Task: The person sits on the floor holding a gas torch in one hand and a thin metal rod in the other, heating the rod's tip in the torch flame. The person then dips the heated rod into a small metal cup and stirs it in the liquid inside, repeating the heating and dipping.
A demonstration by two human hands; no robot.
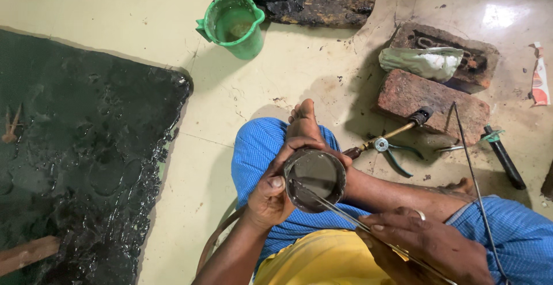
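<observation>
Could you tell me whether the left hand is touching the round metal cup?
Touching: the head view shows the left hand wrapped around the round metal cup, thumb on its rim.

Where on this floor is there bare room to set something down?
Bare floor lies between the black wet mat and the blue-clad knee, and below the green jug. It is crowded on the right around the bricks, pliers and black-handled tool.

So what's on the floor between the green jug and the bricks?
Head view: between the green jug and the bricks only bare, stained floor shows.
</observation>
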